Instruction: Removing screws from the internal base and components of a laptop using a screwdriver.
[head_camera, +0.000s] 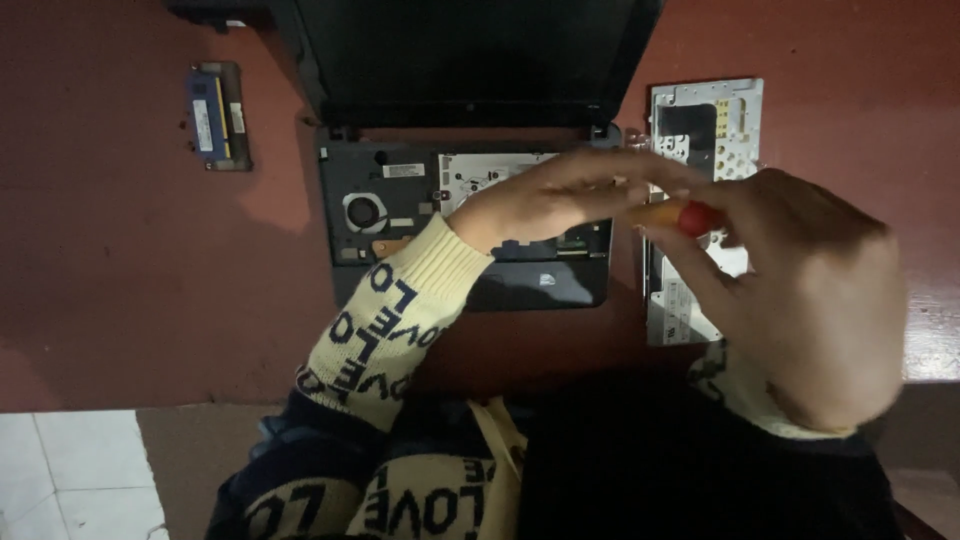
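On the reddish-brown bench (130, 260), seen from above, lies a small black laptop with its keyboard removed (465, 215), the dark screen (470, 50) folded back away from the person. Exposed in the opened base are a round cooling fan (365, 212) at left and a pale metal plate (480, 172) at centre; a black palm-rest strip with touchpad (535, 285) runs along the near edge.

Right hand (800, 290): raised close to the camera and slightly blurred, fingers and thumb pinched round a red-and-orange screwdriver handle (685, 215). Only the handle is visible; the shaft and tip cannot be made out.

Left hand (560, 195): stretched from the cream knitted sleeve with dark lettering (385, 325) across the laptop base, fingers extended and reaching to the orange end of the handle, which the fingertips appear to touch, though blur makes the contact uncertain. It does not close around anything.

Just right of the laptop, partly hidden behind the right hand, lies the detached silver-grey keyboard tray (705, 120), underside up. Well apart at upper left, a small blue memory module on a dark tray (215, 115) rests on the bench. White floor tiles (70, 470) show at lower left, beyond the bench edge.
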